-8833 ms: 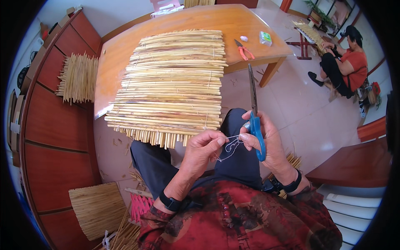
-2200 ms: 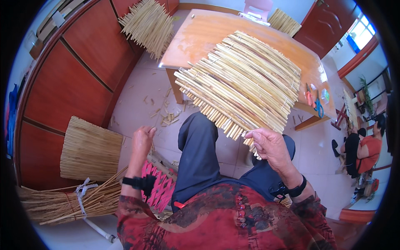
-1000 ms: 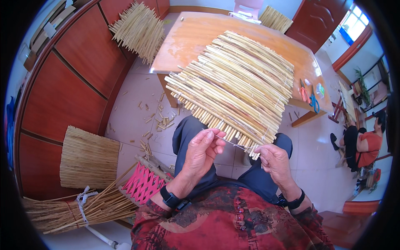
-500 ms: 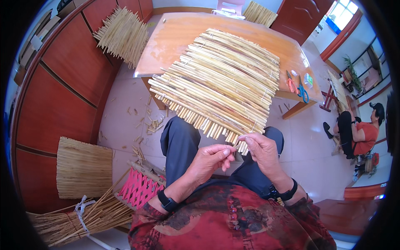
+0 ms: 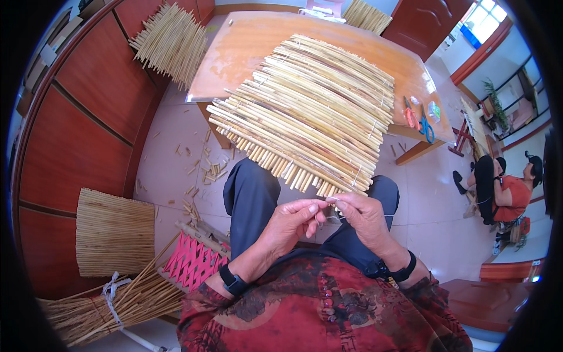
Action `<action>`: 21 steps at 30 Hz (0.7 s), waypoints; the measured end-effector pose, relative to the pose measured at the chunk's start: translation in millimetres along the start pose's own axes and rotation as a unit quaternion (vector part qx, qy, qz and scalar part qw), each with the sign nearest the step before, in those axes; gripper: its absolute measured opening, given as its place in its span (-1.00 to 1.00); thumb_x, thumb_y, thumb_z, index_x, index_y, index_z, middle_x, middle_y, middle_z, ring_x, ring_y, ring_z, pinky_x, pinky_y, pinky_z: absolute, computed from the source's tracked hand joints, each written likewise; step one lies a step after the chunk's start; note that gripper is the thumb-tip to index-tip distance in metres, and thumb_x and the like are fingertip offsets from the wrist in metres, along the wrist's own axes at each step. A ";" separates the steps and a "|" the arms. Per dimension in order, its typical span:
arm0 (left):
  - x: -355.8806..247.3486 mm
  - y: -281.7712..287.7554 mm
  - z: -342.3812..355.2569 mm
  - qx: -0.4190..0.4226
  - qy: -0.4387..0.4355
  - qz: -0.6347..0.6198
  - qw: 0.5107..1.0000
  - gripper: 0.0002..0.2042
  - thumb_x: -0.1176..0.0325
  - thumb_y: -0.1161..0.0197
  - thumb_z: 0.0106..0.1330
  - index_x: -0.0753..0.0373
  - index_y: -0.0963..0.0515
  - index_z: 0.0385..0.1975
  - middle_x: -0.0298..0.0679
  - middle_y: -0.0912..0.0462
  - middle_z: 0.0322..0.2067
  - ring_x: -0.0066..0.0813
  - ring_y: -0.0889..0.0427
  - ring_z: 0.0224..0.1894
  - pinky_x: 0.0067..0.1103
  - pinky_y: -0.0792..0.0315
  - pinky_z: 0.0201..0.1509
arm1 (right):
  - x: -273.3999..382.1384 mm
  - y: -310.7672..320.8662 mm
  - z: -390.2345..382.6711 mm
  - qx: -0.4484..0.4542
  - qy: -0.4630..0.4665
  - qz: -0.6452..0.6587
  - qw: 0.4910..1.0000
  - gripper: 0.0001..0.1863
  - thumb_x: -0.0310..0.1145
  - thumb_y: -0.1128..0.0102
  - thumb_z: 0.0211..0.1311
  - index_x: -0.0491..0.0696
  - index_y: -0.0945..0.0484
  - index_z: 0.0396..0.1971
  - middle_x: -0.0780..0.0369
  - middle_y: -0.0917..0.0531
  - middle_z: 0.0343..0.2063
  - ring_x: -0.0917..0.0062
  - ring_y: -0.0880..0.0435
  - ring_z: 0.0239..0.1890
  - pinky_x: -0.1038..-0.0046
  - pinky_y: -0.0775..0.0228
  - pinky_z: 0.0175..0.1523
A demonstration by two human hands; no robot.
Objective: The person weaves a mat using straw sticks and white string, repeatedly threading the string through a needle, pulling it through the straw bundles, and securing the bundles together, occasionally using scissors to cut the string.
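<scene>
A mat of pale reed sticks (image 5: 302, 117), tied with thin cord, rests on the wooden table (image 5: 211, 64) and overhangs its near edge above my knees. My left hand (image 5: 292, 226) pinches a thin white string (image 5: 388, 216) just below the mat's near corner. Beside it my right hand (image 5: 363, 220) holds the same string between thumb and finger, close to my left fingertips; whether they touch the sticks is unclear. Red-handled pliers (image 5: 410, 119), blue scissors (image 5: 427, 130) and a small clear box (image 5: 434, 111) lie at the table's right side.
Red cabinets (image 5: 76, 158) line the left, with reed sticks (image 5: 167, 47) and a mat (image 5: 114, 232) nearby. A tied reed bundle (image 5: 141, 308) and pink-webbed stool (image 5: 190, 261) are low left. Offcuts (image 5: 214, 170) litter the floor. A co-worker (image 5: 507, 196) sits at right.
The blue scissors, in my right hand earlier, now lie on the table. My left hand has come up from low left to meet my right hand at the string. The view has turned.
</scene>
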State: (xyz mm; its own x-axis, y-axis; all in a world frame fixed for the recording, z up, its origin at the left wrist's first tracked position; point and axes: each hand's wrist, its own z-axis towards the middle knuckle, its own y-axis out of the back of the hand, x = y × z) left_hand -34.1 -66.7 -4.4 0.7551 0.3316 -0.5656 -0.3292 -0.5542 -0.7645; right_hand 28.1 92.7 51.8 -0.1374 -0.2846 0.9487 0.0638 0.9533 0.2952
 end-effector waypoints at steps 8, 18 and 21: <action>3.0 3.4 0.5 -0.008 -0.041 -0.023 0.999 -0.73 0.33 -0.07 0.22 0.37 -0.45 -0.16 -0.28 -0.53 -0.42 -0.69 -0.38 -0.59 -0.79 -0.27 -0.54 | -5.9 -0.4 -4.2 0.048 0.031 0.000 0.998 -0.81 -0.45 0.00 0.17 -0.16 -0.50 -0.24 0.24 -0.57 -0.42 0.66 -0.49 -0.41 0.66 -0.32 -0.31; -3.7 1.1 0.9 -0.010 -0.059 -0.001 0.998 -0.71 0.31 -0.08 0.21 0.40 -0.42 -0.18 -0.27 -0.49 -0.41 -0.61 -0.35 -0.62 -0.73 -0.24 -0.57 | -7.9 3.1 -7.1 0.082 0.016 -0.014 0.996 -0.83 -0.42 -0.01 0.16 -0.12 -0.53 -0.30 0.28 -0.51 -0.54 0.66 -0.45 -0.50 0.64 -0.29 -0.37; -4.6 -0.2 1.2 -0.012 -0.060 0.005 0.998 -0.71 0.30 -0.08 0.21 0.39 -0.42 -0.18 -0.27 -0.49 -0.40 -0.61 -0.35 -0.62 -0.73 -0.24 -0.58 | -7.8 3.5 -7.5 0.086 0.008 -0.011 0.996 -0.83 -0.41 0.00 0.16 -0.12 -0.53 -0.30 0.27 -0.52 -0.52 0.66 -0.45 -0.50 0.65 -0.30 -0.37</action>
State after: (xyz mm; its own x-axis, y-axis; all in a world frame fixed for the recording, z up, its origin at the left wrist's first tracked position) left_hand -38.2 -67.1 -2.0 0.6778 0.4145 -0.6073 -0.3221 -0.5752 -0.7520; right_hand 36.8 97.5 46.3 -0.1202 -0.3053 0.9446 -0.1100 0.9498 0.2930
